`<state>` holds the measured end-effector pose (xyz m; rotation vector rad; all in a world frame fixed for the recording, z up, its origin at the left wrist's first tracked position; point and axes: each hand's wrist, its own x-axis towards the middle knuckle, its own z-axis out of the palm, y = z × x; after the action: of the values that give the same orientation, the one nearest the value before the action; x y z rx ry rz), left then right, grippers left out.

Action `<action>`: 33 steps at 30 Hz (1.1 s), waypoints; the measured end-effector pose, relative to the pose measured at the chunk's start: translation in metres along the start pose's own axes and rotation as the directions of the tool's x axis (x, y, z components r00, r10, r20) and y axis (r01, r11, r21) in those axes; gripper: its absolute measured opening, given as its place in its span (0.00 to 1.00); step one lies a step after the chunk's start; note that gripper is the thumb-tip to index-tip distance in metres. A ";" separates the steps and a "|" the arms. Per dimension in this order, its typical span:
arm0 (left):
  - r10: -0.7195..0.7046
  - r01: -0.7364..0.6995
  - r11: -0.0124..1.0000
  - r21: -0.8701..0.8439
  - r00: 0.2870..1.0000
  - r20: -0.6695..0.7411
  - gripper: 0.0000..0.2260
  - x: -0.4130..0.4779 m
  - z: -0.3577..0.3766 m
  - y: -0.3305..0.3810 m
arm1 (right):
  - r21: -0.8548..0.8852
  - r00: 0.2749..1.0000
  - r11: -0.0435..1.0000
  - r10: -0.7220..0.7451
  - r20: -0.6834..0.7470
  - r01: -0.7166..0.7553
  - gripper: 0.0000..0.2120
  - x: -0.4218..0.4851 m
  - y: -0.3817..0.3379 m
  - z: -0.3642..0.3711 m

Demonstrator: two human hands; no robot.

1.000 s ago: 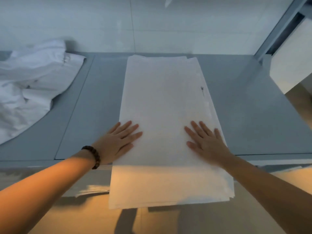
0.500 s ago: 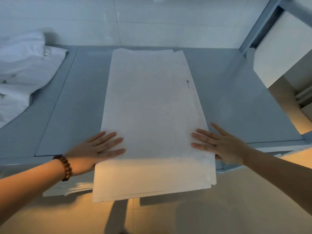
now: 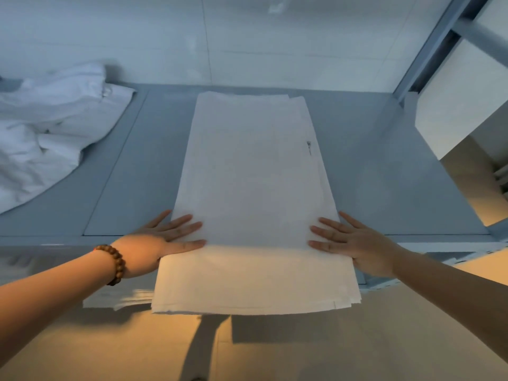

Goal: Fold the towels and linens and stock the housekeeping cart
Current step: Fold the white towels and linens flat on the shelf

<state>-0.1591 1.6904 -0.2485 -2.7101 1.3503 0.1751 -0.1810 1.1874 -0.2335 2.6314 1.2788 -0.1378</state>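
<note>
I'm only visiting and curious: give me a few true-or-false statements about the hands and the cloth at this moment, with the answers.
1. The left hand and the right hand rest with straight fingers on the side edges of the folded white sheet. True.
2. The sheet lies wholly on the grey table. False: its near end hangs over the table's front edge.
3. The beaded bracelet is on the right wrist. False: it is on the left wrist.
4. A crumpled white linen pile lies at the table's left. True.
5. That pile touches the folded sheet. False: bare table lies between them.
</note>
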 end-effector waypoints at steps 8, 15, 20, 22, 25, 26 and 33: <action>-0.026 0.025 1.000 0.007 0.989 0.144 0.43 -0.039 -0.019 0.052 | 0.009 0.999 1.000 -0.029 0.046 0.029 0.44 -0.031 -0.037 -0.022; -0.061 0.114 0.959 -0.259 0.977 0.204 0.37 -0.084 -0.037 0.088 | 0.499 0.978 0.850 0.077 0.196 -0.168 0.29 -0.070 -0.077 -0.044; -0.149 0.219 0.802 -0.555 0.974 0.170 0.27 -0.108 -0.071 0.100 | 0.759 0.898 0.481 0.210 0.386 -0.438 0.25 -0.086 -0.114 -0.108; -0.200 0.238 0.720 -0.652 0.971 0.134 0.21 -0.116 -0.088 0.102 | 0.831 0.867 0.270 0.262 0.423 -0.487 0.25 -0.082 -0.126 -0.146; -0.381 0.245 0.602 -0.760 0.925 -0.004 0.16 -0.121 -0.109 0.098 | 0.871 0.835 0.118 0.371 0.407 -0.477 0.36 -0.075 -0.136 -0.189; -0.444 0.215 0.529 -0.821 0.894 -0.052 0.13 -0.122 -0.117 0.096 | 0.898 0.811 0.101 0.481 0.333 -0.428 0.30 -0.073 -0.140 -0.197; -0.759 0.020 0.259 -0.966 0.622 -0.191 0.06 -0.094 -0.159 0.071 | 0.987 0.555 -0.110 0.817 0.156 -0.115 0.17 -0.055 -0.124 -0.193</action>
<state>-0.2639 1.6982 -0.0803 -4.3675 0.3427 -0.1825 -0.3137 1.2641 -0.0546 4.4242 -0.4437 -0.1102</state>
